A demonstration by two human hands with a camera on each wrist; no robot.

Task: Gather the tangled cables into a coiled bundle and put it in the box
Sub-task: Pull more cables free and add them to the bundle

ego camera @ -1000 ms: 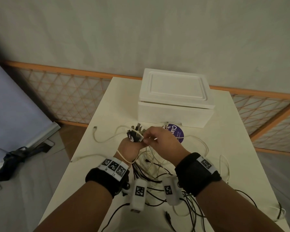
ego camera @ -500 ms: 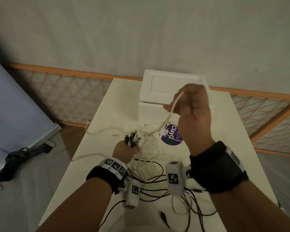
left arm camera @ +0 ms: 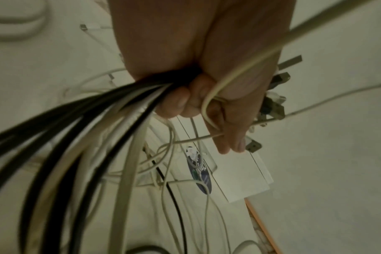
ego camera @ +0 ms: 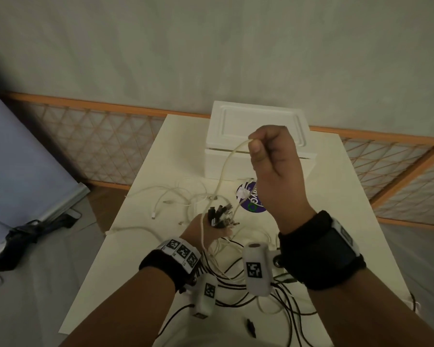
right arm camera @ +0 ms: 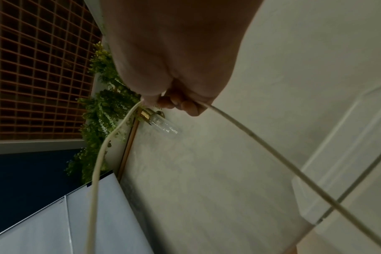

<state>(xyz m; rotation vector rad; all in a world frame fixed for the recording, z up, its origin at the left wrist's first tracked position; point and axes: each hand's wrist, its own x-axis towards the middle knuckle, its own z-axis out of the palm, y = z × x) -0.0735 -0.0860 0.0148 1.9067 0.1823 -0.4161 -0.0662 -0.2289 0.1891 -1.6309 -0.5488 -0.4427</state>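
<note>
Left hand (ego camera: 206, 230): lower centre, fist closed round many cable ends (ego camera: 221, 214)
Right hand (ego camera: 273, 166): centre, pinching white cable (ego camera: 226, 171)
Box (ego camera: 258, 144): lid on, behind
Risk: pull may snag tangle

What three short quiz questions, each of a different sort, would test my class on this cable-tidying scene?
1. True or false: the white box has its lid off.
2. Which hand grips the cable bundle? A) left hand B) right hand
3. Fill in: the right hand pinches a raised ____ cable.

Key: 1 false, the lid is on; 2 A; 3 white.
</note>
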